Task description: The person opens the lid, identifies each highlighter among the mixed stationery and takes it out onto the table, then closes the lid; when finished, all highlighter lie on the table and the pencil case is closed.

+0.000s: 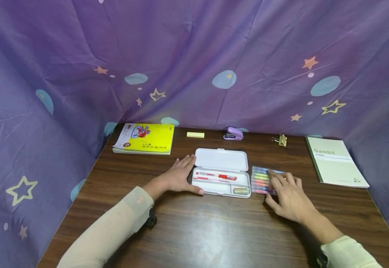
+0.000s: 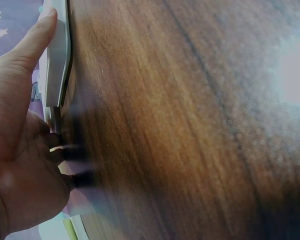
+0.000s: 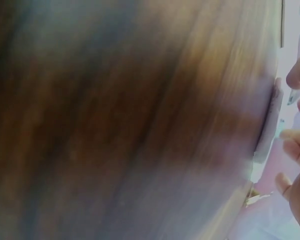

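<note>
A white pencil case [image 1: 211, 189] lies with its lid [image 1: 221, 159] folded back. Inside are a red pen [image 1: 227, 177], a second slim red pen [image 1: 211, 179] and a small beige block [image 1: 240, 191] in the corner compartment. My left hand [image 1: 177, 176] rests at the case's left end, fingers spread, thumb along the near edge; in the left wrist view the thumb [image 2: 34, 40] lies against its side. A clear pack of coloured pens [image 1: 259, 181] lies right of the case. My right hand [image 1: 288, 195] is over its right part, fingers loosely bent, covering some pens.
Along the back of the wooden table [image 1: 194, 230] are a yellow book [image 1: 157, 139], a pale yellow strip [image 1: 195, 134], a purple stapler [image 1: 233, 133] and a gold binder clip [image 1: 282, 140]. A notebook [image 1: 336, 163] lies at the right. Purple curtain [image 1: 181, 48] surrounds the table.
</note>
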The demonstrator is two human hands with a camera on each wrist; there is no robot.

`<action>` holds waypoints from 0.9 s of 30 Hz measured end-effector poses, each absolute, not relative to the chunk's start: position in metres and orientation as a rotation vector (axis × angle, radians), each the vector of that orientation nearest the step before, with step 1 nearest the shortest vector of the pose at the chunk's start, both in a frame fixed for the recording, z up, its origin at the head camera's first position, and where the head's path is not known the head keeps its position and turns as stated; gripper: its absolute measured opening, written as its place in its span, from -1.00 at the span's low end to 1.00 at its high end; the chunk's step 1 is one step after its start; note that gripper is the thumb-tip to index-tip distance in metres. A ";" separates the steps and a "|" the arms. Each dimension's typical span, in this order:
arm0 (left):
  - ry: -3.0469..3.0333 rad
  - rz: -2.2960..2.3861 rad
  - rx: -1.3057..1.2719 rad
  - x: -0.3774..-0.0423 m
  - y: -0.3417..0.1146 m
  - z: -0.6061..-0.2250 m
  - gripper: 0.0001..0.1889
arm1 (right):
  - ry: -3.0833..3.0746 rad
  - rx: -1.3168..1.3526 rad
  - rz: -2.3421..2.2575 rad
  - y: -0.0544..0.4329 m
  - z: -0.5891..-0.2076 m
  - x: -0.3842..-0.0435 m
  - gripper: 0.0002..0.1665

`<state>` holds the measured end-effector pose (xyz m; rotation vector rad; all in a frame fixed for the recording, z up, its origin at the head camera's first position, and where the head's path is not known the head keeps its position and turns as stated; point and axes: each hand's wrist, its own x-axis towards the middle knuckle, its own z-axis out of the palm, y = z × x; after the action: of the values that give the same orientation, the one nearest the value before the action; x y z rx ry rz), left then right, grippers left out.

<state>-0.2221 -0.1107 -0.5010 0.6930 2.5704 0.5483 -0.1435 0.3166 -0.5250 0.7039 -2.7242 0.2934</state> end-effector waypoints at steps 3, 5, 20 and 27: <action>2.571 0.544 0.701 -0.223 -0.110 -0.500 0.50 | -2.724 0.689 0.298 0.318 -0.524 -0.144 -0.67; 2.569 0.540 0.702 -0.223 -0.110 -0.500 0.50 | -2.729 0.679 0.303 0.320 -0.523 -0.145 -0.67; 2.563 0.541 0.688 -0.223 -0.111 -0.501 0.50 | -2.790 0.609 0.366 0.330 -0.520 -0.157 -0.53; 2.561 0.529 0.679 -0.224 -0.111 -0.501 0.51 | -2.821 0.548 0.486 0.331 -0.518 -0.173 -0.33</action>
<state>-0.2236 -0.1107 -0.5009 0.6790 2.5609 0.5293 -0.1733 0.3313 -0.5178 0.5476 -2.8205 0.4862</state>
